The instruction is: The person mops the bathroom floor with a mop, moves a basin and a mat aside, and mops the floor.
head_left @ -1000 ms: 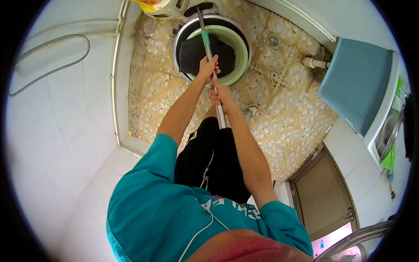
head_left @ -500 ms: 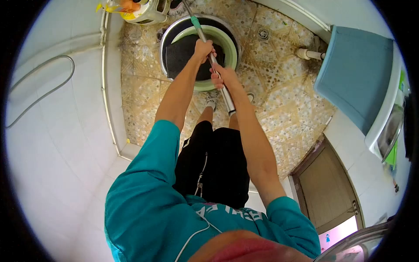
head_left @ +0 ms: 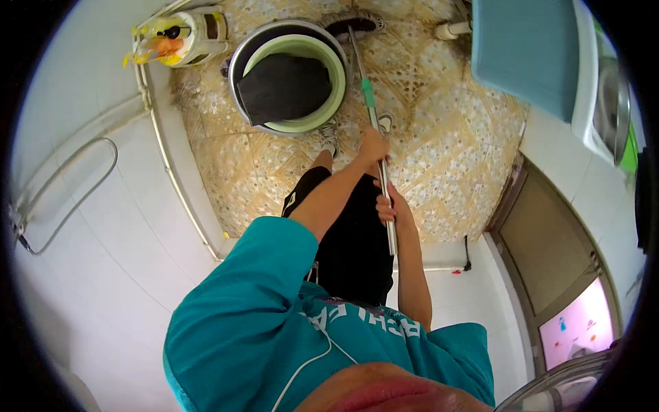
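pole (head_left: 373,118): partly covered by hands (head_left: 374,145) | blue panel (head_left: 525,55): cut off at top edge

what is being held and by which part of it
A mop, by its pole: the left hand grips nearer the green collar, the right hand nearer the free end.

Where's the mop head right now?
In the head view, the mop head is at the top, slightly right of the middle, at the far end of the pole, by the basin.
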`<state>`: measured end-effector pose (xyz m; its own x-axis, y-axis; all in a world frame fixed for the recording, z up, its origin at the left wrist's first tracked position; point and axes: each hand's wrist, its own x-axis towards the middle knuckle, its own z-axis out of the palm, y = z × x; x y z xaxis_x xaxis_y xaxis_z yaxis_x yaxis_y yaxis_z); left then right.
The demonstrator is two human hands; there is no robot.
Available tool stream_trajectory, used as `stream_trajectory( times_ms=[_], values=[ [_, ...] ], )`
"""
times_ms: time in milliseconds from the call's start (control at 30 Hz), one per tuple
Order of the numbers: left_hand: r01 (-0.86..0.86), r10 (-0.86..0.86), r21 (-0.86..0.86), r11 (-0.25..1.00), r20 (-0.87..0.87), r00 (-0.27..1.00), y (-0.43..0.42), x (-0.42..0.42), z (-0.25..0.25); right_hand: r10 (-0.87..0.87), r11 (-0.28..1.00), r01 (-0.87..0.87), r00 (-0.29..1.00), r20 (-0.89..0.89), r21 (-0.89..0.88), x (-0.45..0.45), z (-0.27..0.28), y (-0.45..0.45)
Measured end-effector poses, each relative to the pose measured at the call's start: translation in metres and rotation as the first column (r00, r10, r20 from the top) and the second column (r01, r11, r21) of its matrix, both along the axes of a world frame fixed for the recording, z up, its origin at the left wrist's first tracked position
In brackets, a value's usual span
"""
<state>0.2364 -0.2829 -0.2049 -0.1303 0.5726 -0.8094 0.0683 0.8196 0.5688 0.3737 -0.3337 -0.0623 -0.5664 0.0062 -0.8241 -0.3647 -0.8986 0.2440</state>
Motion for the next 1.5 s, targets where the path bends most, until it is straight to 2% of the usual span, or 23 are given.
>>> stream_trajectory(
  times_ms=[33, 100, 200, 233, 300, 333, 467, 600, 667, 767, 833, 900, 1000, 1100, 1200, 1233, 1300, 1333, 1367, 1400, 1433, 1467, 1500],
  values=[
    [0.026, -0.026, 0.005, 1.0, 0.005, 1.0, -0.011, 0.009, 0.015, -0.053, 0.999, 0.053, 0.998, -0.032, 0.0, 0.007, 0.01, -0.014],
    [-0.199, 0.215, -0.096, 0.975, 0.207, 0.954, -0.031, 0.028, 0.041, -0.102, 0.995, 0.102, 0.995, -0.018, 0.004, 0.013, 0.03, -0.032],
    [-0.162, 0.195, -0.128, 0.978, 0.318, 0.928, -0.039, 0.027, 0.054, -0.151, 0.988, 0.151, 0.989, 0.001, 0.034, 0.01, 0.046, -0.039],
    [-0.241, 0.246, -0.053, 0.969, 0.252, 0.936, -0.032, 0.021, 0.07, -0.102, 0.991, 0.1, 0.995, 0.014, 0.093, 0.004, 0.043, -0.037],
    [-0.13, 0.119, 0.037, 0.991, 0.216, 0.969, -0.023, -0.002, 0.063, -0.096, 0.984, 0.098, 0.995, -0.024, 0.147, -0.014, 0.033, -0.032],
    [-0.107, 0.11, -0.023, 0.994, 0.209, 0.972, -0.013, -0.012, 0.065, -0.139, 0.978, 0.149, 0.987, -0.077, 0.148, -0.023, 0.028, -0.029],
    [0.095, -0.073, -0.196, 0.976, 0.119, 0.99, -0.003, -0.032, 0.061, -0.167, 0.969, 0.137, 0.976, 0.141, 0.203, -0.05, 0.032, -0.043],
    [0.279, -0.296, -0.165, 0.946, -0.087, 0.951, -0.04, 0.017, 0.06, -0.233, 0.962, 0.21, 0.965, 0.122, 0.177, -0.002, 0.015, -0.095],
    [0.08, -0.084, -0.172, 0.982, -0.016, 0.996, -0.079, 0.052, 0.042, -0.276, 0.955, 0.27, 0.961, 0.032, 0.126, 0.036, 0.015, -0.122],
    [0.071, -0.063, -0.153, 0.986, 0.056, 0.996, -0.123, 0.107, 0.049, -0.25, 0.965, 0.242, 0.965, 0.077, 0.097, 0.095, 0.018, -0.164],
    [0.125, -0.128, -0.108, 0.986, -0.018, 0.992, -0.191, 0.15, 0.008, -0.224, 0.969, 0.211, 0.97, 0.096, 0.131, 0.14, 0.03, -0.199],
    [0.109, -0.117, -0.147, 0.983, -0.04, 0.992, -0.219, 0.206, 0.017, -0.203, 0.977, 0.198, 0.977, 0.071, 0.078, 0.192, 0.038, -0.238],
    [-0.009, 0.044, -0.281, 0.96, 0.119, 0.992, -0.265, 0.275, 0.073, -0.141, 0.989, 0.132, 0.971, 0.194, 0.06, 0.253, 0.065, -0.291],
    [0.112, -0.103, -0.303, 0.946, 0.045, 0.994, -0.291, 0.305, 0.092, -0.226, 0.974, 0.229, 0.96, 0.163, 0.004, 0.281, 0.085, -0.324],
    [0.231, -0.214, -0.238, 0.943, 0.093, 0.972, -0.279, 0.306, 0.081, -0.207, 0.977, 0.214, 0.948, 0.241, -0.004, 0.279, 0.083, -0.306],
    [0.152, -0.122, -0.228, 0.962, 0.14, 0.983, -0.27, 0.299, 0.073, -0.22, 0.974, 0.226, 0.95, 0.221, -0.004, 0.272, 0.08, -0.286],
    [0.146, -0.14, -0.183, 0.972, 0.042, 0.989, -0.262, 0.284, 0.017, -0.255, 0.967, 0.256, 0.954, 0.155, 0.013, 0.249, 0.05, -0.262],
    [0.139, -0.13, -0.161, 0.977, 0.067, 0.989, -0.219, 0.263, 0.047, -0.271, 0.963, 0.269, 0.956, 0.112, 0.034, 0.236, 0.03, -0.252],
    [0.339, -0.33, 0.017, 0.941, -0.183, 0.926, -0.206, 0.243, 0.013, -0.315, 0.949, 0.311, 0.944, 0.095, 0.054, 0.218, 0.013, -0.239],
    [0.203, -0.208, -0.085, 0.976, -0.053, 0.977, -0.176, 0.225, 0.011, -0.363, 0.931, 0.357, 0.929, 0.078, 0.077, 0.195, -0.003, -0.225],
    [0.265, -0.259, 0.022, 0.964, -0.157, 0.953, -0.153, 0.203, 0.005, -0.336, 0.937, 0.32, 0.935, 0.114, 0.138, 0.174, -0.003, -0.196],
    [0.194, -0.194, -0.005, 0.981, -0.042, 0.98, -0.141, 0.181, -0.023, -0.308, 0.942, 0.279, 0.939, 0.151, 0.186, 0.157, 0.0, -0.172],
    [0.196, -0.198, -0.027, 0.98, -0.101, 0.975, -0.12, 0.176, -0.003, -0.379, 0.918, 0.366, 0.923, 0.066, 0.152, 0.149, -0.012, -0.164]
  ],
)
